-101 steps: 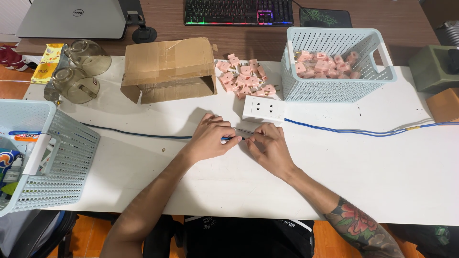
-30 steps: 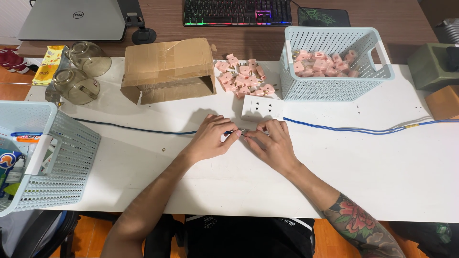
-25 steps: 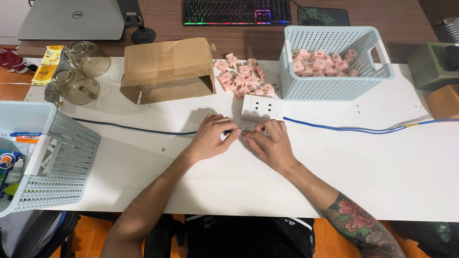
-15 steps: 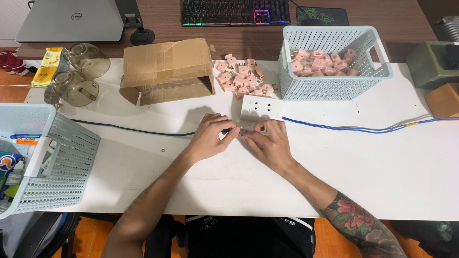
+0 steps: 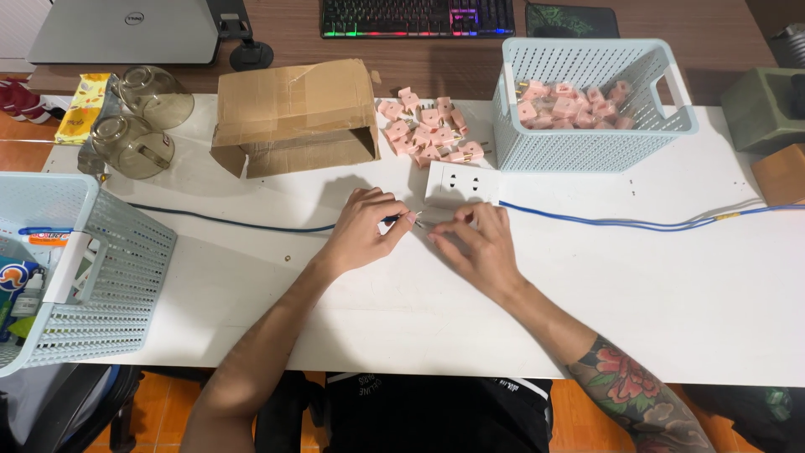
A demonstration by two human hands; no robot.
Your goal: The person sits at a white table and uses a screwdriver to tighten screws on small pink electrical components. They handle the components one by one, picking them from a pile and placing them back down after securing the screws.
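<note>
My left hand [image 5: 362, 230] pinches the end of a blue cable [image 5: 226, 222] that runs off to the left across the white table [image 5: 587, 294]. My right hand [image 5: 476, 249] meets it at the fingertips, closed on the same small cable end; what is between the fingers is too small to make out. Just beyond the hands lies a white socket block [image 5: 459, 183], with a second blue cable [image 5: 620, 222] trailing away to the right.
A pile of pink plugs [image 5: 426, 136] lies behind the socket block; more fill the pale blue basket [image 5: 597, 144]. An open cardboard box [image 5: 292, 117] and two glass cups [image 5: 142, 122] stand at back left. Another basket [image 5: 101, 268] hangs over the left edge.
Both hands stay together at the cable end, with only slight finger movement. The view has shifted a little.
</note>
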